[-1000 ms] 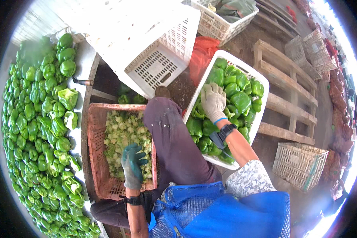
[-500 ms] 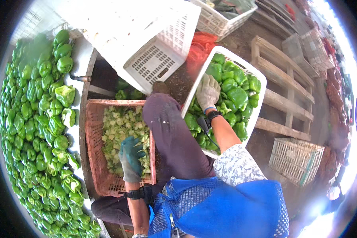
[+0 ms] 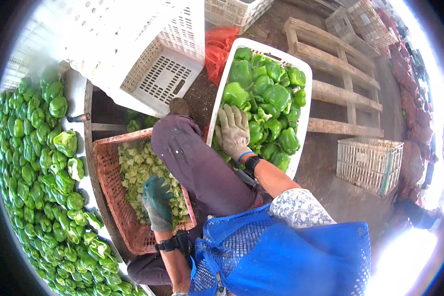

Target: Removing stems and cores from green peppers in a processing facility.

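I observe the right hand point(image 3: 233, 132) withdrawn from the middle of the white crate point(image 3: 222, 106) of green peppers point(image 3: 276, 96) toward its 7 o'clock edge, close beside the knee. The left hand point(image 3: 158, 202) has shifted slightly toward 12 o'clock over the cut pieces in the brown basket point(image 3: 108, 170).

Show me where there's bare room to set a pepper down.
Bare ground lies between the white pepper crate and the small empty crate, below the wooden pallet. Crowded: the pepper pile at left, and the orange basket under the left hand.
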`<state>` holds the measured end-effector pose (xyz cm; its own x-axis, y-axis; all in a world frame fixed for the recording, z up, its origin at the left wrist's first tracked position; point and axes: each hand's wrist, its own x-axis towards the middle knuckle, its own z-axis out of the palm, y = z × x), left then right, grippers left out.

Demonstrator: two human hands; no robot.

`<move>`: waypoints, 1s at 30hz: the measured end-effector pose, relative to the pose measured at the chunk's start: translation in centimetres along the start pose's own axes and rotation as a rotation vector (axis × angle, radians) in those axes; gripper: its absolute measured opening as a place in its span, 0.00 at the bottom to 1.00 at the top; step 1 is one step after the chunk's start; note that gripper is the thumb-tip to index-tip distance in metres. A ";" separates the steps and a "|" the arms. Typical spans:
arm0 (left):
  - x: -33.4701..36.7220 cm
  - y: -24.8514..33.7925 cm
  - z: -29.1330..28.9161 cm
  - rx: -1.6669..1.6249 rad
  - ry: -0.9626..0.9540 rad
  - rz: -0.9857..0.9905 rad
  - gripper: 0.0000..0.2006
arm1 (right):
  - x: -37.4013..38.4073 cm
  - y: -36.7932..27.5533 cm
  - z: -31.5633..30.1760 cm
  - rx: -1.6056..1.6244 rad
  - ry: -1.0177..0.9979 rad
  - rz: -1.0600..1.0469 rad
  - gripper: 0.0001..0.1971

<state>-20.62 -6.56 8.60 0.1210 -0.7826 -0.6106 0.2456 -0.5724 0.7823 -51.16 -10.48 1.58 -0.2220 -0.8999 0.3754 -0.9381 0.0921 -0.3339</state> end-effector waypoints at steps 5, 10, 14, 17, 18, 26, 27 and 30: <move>-1.0 0.8 -0.5 0.050 0.002 0.018 0.18 | 0.4 1.0 1.6 -0.073 -0.060 0.026 0.35; -0.9 0.8 -1.7 0.028 0.036 0.063 0.19 | -0.7 0.8 1.3 0.045 -0.094 0.083 0.34; -0.7 1.3 -2.2 0.021 0.075 0.067 0.19 | 3.0 4.1 -4.8 0.017 -0.017 0.031 0.25; -0.6 1.4 -1.6 0.045 0.080 0.069 0.19 | 5.6 9.4 -8.8 -0.297 -0.084 0.275 0.31; -0.4 1.4 -1.1 0.044 0.069 0.070 0.19 | 5.3 12.5 -8.6 -0.244 -0.163 0.314 0.32; -1.2 1.6 1.8 0.086 0.060 0.047 0.18 | 5.0 19.8 -9.4 0.412 -0.112 0.526 0.33; -1.2 1.6 2.5 0.103 0.036 0.051 0.18 | 4.9 23.1 -8.2 0.381 0.069 0.419 0.32; -0.6 1.2 2.3 0.122 0.036 0.039 0.17 | 8.9 23.2 -9.8 0.141 0.175 0.402 0.29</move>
<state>-22.64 -7.36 10.20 0.1634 -0.7969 -0.5815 0.1212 -0.5688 0.8135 -77.51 -12.15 5.68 -0.6138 -0.7179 0.3283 -0.7255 0.3491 -0.5931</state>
